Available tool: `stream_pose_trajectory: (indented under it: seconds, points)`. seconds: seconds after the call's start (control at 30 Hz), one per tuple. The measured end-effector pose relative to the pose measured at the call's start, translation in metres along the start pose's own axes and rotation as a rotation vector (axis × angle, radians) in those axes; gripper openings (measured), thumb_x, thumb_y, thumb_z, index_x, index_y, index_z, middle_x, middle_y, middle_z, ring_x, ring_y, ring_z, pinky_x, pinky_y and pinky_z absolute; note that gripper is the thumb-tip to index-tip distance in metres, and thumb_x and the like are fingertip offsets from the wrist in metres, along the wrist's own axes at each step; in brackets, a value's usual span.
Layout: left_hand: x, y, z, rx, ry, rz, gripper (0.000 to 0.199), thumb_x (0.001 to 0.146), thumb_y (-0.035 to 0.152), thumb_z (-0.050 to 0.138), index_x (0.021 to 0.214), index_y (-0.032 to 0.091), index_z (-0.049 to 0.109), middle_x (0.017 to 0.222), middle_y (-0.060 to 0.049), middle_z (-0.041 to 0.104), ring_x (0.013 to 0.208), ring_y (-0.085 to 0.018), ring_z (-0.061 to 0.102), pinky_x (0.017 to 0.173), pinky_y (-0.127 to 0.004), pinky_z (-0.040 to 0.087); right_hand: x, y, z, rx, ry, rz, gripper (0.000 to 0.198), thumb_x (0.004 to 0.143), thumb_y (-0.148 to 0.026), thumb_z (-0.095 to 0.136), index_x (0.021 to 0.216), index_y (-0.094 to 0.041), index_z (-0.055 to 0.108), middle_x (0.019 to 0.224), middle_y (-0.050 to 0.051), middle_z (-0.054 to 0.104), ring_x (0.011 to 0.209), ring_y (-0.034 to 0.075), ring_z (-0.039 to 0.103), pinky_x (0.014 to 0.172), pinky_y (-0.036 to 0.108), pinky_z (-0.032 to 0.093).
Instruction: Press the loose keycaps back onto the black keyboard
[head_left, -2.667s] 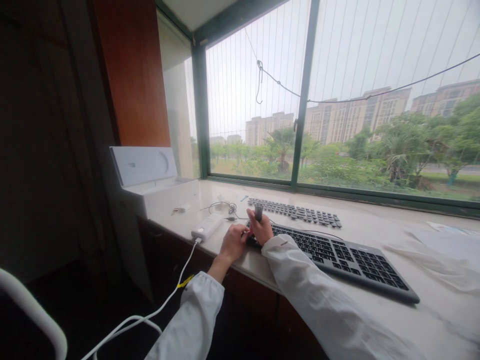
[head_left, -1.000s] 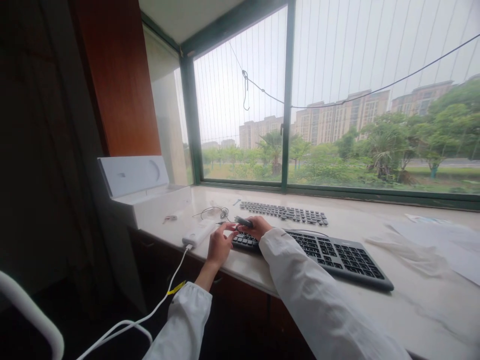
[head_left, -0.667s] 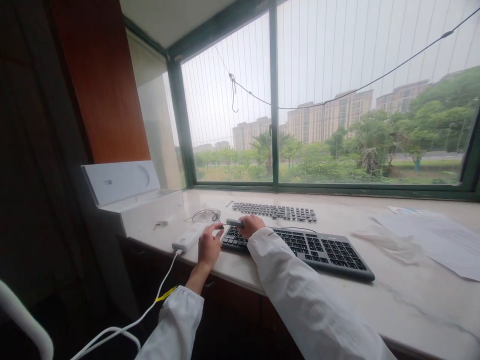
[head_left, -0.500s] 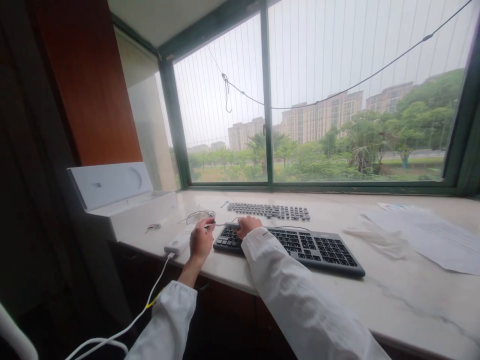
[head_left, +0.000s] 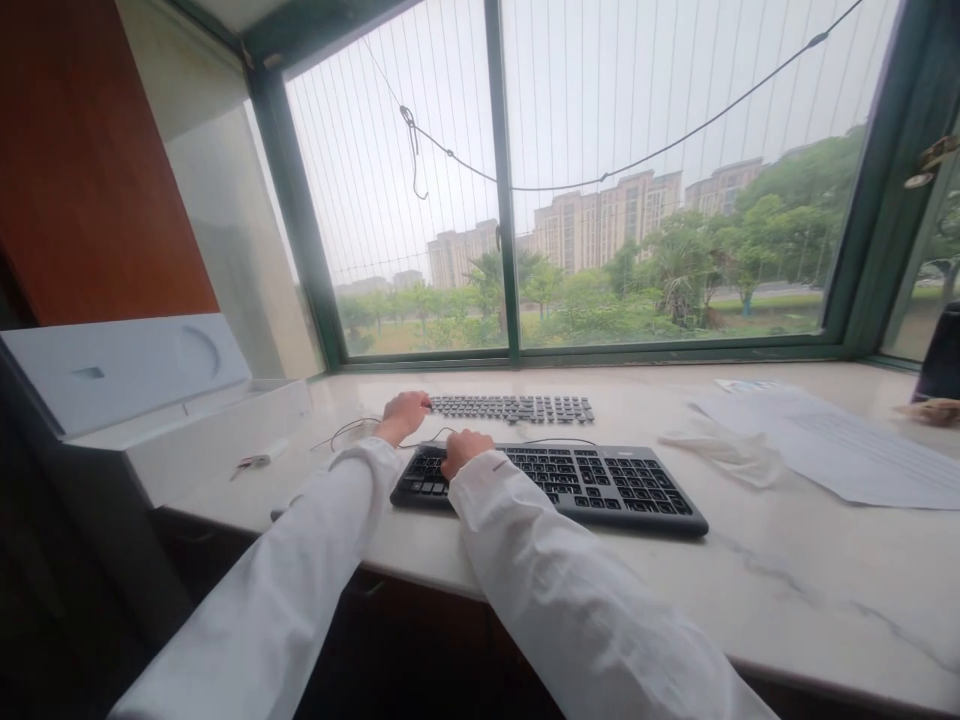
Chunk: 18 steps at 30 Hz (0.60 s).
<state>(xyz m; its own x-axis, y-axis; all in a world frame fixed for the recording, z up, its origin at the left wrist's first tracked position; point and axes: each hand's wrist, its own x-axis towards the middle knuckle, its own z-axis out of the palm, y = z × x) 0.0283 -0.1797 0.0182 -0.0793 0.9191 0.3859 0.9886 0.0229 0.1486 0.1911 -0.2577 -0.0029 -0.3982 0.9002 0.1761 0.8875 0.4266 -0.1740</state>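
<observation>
A black keyboard [head_left: 592, 480] lies along the counter with most keycaps off and bare switches showing. Behind it, loose grey keycaps [head_left: 517, 408] are laid out in rows. My left hand [head_left: 405, 415] is stretched to the left end of those rows, fingertips drawn together at the outermost keycaps; whatever they pinch is too small to make out. My right hand [head_left: 465, 452] is closed over the keyboard's left part, fingers curled down, and its own back hides anything in it. A thin dark cable [head_left: 352, 428] loops beside my left wrist.
On the left stands an open white box [head_left: 202, 425], with a small white item [head_left: 262, 455] near it. Crumpled thin plastic [head_left: 727, 455] and paper sheets [head_left: 840, 450] lie to the right. The counter's front edge runs below my forearms; a window [head_left: 510, 355] closes off the back.
My left hand has moved forward from the cable area to the left end of the keycap rows. My right hand stays over the keyboard's left part. The view has shifted right.
</observation>
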Motion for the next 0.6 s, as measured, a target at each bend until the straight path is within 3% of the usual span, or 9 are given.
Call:
stream_pose_trajectory:
  seconds: [0.27, 0.6]
  points:
    - [0.05, -0.011, 0.031, 0.101, -0.134, 0.096, 0.02, 0.076, 0.029, 0.062, 0.094, 0.032, 0.071, 0.105, 0.002, 0.07, 0.096, -0.019, 0.062, 0.085, -0.027, 0.044, 0.003, -0.004, 0.006, 0.023, 0.037, 0.005, 0.03, 0.074, -0.032, 0.062, 0.1, -0.017, 0.068, 0.099, 0.015, 0.069, 0.093, 0.025, 0.065, 0.075, 0.033, 0.048]
    - [0.063, -0.022, 0.05, 0.115, -0.188, 0.175, 0.025, 0.076, 0.032, 0.06, 0.098, 0.035, 0.07, 0.105, 0.003, 0.07, 0.098, -0.02, 0.061, 0.084, -0.028, 0.044, 0.003, -0.006, 0.005, 0.043, 0.03, 0.009, 0.027, 0.075, -0.03, 0.061, 0.097, -0.017, 0.067, 0.099, 0.015, 0.069, 0.092, 0.024, 0.065, 0.075, 0.034, 0.047]
